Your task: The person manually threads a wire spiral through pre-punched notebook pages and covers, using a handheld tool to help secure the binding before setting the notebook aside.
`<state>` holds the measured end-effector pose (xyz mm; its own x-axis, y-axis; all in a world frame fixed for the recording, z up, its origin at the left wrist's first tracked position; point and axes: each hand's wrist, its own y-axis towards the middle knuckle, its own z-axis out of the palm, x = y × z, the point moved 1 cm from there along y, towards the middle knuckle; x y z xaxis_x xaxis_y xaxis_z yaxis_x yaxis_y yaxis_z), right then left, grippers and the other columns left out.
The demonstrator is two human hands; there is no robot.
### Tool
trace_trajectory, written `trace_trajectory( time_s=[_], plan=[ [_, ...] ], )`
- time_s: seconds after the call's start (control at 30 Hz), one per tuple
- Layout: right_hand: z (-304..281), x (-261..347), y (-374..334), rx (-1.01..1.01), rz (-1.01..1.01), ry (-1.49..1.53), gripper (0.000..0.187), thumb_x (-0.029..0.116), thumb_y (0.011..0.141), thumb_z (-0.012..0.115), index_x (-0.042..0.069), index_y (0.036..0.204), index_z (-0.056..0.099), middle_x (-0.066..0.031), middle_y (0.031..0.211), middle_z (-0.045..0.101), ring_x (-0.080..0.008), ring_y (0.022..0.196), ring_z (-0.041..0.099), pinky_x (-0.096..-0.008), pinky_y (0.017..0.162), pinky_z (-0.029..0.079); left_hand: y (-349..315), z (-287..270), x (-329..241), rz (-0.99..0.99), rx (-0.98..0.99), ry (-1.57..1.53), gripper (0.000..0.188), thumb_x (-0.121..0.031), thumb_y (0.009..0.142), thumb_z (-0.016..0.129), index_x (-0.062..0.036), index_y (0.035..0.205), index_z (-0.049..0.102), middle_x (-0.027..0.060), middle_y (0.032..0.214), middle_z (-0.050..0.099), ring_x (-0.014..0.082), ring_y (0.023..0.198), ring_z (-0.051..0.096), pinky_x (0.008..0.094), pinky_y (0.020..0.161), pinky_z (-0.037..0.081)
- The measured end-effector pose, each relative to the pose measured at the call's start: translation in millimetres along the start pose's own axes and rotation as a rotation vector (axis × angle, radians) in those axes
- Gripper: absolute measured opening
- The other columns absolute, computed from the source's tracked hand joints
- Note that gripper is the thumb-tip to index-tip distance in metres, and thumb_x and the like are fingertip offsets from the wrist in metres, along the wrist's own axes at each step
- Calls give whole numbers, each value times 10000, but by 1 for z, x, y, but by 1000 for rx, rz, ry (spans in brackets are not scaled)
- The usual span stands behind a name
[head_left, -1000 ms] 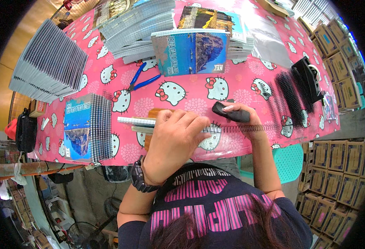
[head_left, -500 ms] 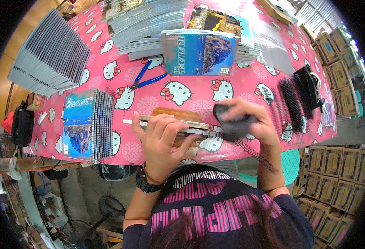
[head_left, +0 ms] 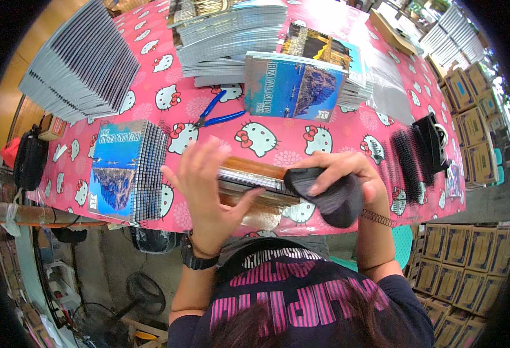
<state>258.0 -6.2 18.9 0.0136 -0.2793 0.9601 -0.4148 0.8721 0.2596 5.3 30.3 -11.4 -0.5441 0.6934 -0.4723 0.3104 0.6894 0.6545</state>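
Edge-on in front of me is a notebook (head_left: 255,184), lying against a brown wooden block (head_left: 249,165). My left hand (head_left: 208,194) is at the notebook's left end, its fingers spread and somewhat blurred; the thumb lies along the edge. In my right hand (head_left: 348,171) is a black, rounded, soft-looking pad (head_left: 330,194), pressed against or just over the notebook's right end; I cannot tell its exact kind. A dark wire coil (head_left: 378,218) shows beside my right wrist, its other end hidden behind the pad.
Coil-bound notebooks (head_left: 116,171) are stacked at the left, with a taller stack (head_left: 84,64) behind. Blue-handled cutters (head_left: 217,110) lie beyond my hands. More notebooks (head_left: 292,87) stand at the back. Loose black coils (head_left: 405,165) lie at right beside a black holder (head_left: 432,142).
My left hand has let go of the notebook and its fingers have spread upward. My right hand has moved left and down with the black pad. The view has shifted slightly.
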Motion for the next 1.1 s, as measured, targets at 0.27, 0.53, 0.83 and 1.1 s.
trace_trajectory(
  time_s=[0.27,0.53,0.83,1.1],
  plan=[
    [10,-2,9,-8,6,-18,699,616,761,591,-33,999,694,-266,1175,595,-330,1078,582,-390,946,408,-23,20,20,-459,-167,-770,1028,-90,650,838,-14,1443,188,206,1414,341,275,1286,375,379,1060,323],
    [17,-20,10,-116,169,-179,625,555,805,600,-19,1037,684,-192,1170,617,-275,1082,575,-377,941,420,-25,26,19,-521,-197,-842,968,-3,658,809,-19,1436,233,129,1295,432,198,1136,464,328,956,416],
    [8,-28,31,-154,303,-657,549,511,819,580,11,1015,696,-200,1205,599,-285,1085,572,-381,958,399,-28,27,25,-561,-236,-909,805,-24,750,744,15,1420,301,76,1202,452,158,1053,484,295,917,420],
    [6,-27,44,-102,137,-164,421,377,864,596,-6,1008,694,-194,1136,635,-281,1104,572,-387,951,419,-29,25,30,-669,-271,-1095,589,35,827,652,58,1361,405,34,1098,507,121,1004,503,257,894,415]
  ],
)
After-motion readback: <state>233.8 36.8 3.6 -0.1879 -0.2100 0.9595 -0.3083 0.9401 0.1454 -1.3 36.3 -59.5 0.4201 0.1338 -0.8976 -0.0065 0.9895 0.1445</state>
